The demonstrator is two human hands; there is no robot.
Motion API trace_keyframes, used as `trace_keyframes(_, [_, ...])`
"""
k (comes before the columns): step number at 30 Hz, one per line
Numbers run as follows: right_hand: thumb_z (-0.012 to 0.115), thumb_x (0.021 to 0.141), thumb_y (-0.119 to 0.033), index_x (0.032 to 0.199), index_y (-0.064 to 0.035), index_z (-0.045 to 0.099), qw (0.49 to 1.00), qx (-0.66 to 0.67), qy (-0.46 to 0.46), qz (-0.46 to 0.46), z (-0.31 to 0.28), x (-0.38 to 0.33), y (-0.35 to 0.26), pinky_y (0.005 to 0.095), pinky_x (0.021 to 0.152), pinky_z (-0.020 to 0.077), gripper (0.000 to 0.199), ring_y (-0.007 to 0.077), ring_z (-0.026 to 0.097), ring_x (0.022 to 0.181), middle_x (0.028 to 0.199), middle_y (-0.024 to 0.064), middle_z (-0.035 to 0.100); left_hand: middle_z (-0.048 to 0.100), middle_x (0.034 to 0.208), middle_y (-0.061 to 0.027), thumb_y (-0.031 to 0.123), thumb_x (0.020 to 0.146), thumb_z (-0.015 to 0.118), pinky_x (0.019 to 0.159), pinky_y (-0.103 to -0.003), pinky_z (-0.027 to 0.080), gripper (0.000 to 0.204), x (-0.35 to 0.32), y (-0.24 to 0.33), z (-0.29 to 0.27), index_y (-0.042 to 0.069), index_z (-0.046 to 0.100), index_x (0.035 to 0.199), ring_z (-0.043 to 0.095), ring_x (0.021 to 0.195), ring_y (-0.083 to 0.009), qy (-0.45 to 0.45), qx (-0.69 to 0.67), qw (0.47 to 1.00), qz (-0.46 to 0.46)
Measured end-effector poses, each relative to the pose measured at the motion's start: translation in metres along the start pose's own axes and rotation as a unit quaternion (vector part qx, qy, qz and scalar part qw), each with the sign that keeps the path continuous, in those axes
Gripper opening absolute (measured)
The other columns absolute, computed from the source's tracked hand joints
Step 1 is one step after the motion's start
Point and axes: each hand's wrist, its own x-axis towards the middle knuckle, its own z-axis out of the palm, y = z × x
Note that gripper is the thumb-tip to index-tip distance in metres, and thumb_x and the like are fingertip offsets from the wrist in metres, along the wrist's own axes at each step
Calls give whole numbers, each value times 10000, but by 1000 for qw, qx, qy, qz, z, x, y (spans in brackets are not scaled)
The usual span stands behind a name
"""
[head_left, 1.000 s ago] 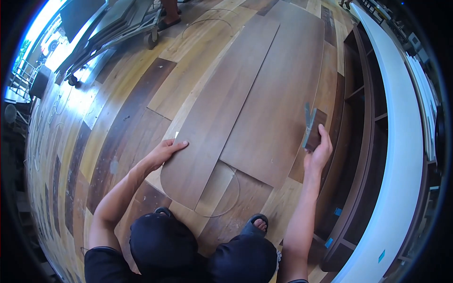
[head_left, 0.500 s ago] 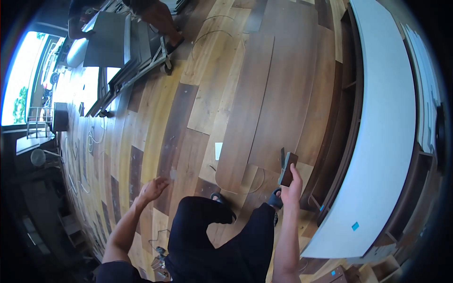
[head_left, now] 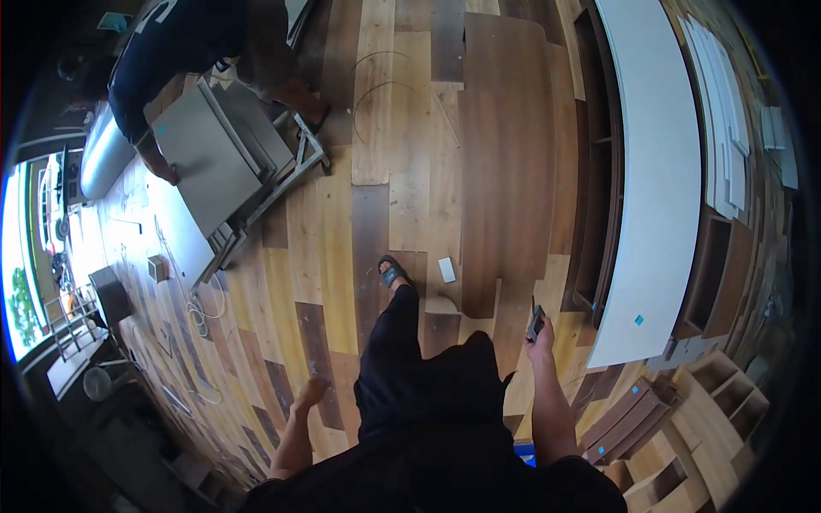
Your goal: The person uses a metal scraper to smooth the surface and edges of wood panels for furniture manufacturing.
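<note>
My right hand (head_left: pixel 539 339) is closed around a small block-shaped tool (head_left: pixel 535 325), dark now in the light, with a thin dark strip sticking out past its far end. I cannot tell its exact kind. Hanging low at my left side, my left hand (head_left: pixel 313 392) has loosely bent fingers and no object visible in it. Ahead of my right hand, brown wood-look sheets (head_left: pixel 505 162) lie flat on the plank floor (head_left: pixel 333 256). A small white rectangular piece (head_left: pixel 447 270) is on the floor beside them.
A long white panel (head_left: pixel 658 171) rests on dark brown cabinet frames at the right. Brown panels (head_left: pixel 629 419) and open wooden boxes (head_left: pixel 727 385) stand near right. A co-worker (head_left: pixel 188 43) bends over grey panels (head_left: pixel 205 162) on a wheeled cart at far left. Loose cables (head_left: pixel 201 316) lie left.
My view has shifted and one sandalled foot has stepped forward. My left hand has dropped lower. The tool stays in my right hand. The co-worker shows more fully, leaning over the panels.
</note>
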Motion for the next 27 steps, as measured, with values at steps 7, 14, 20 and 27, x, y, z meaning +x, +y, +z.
trace_keyframes(7, [552,1032,-491,982,-176,569,992,108,-68,-19,72,-56,76,291,376,327,319,122,451,422,624,4,484,748,1142,-169,389,1021,613,951,-375,519,454,243,90,-468,23,666,1285,702,1085,-270,372,-138,915,-76])
trace_keyframes(14, [604,976,-606,820,-228,551,945,268,105,157,175,-69,154,291,366,231,412,118,341,362,529,-34,394,749,1037,-125,411,1042,623,889,-347,539,438,419,421,-593,22,677,1234,710,972,-202,126,114,974,148])
trace_keyframes(20, [641,959,-608,892,-249,568,872,446,150,134,297,-53,153,270,367,246,372,108,366,379,539,-45,380,731,908,-145,315,969,692,815,-442,546,270,469,543,-547,48,723,986,707,852,-348,-211,431,780,403])
trace_keyframes(27, [669,998,-488,932,-162,585,808,557,165,95,482,-63,-14,278,442,379,342,103,495,534,718,-15,538,699,772,-213,486,1041,543,689,-546,538,534,541,670,-689,55,700,768,696,782,-440,-252,567,775,119])
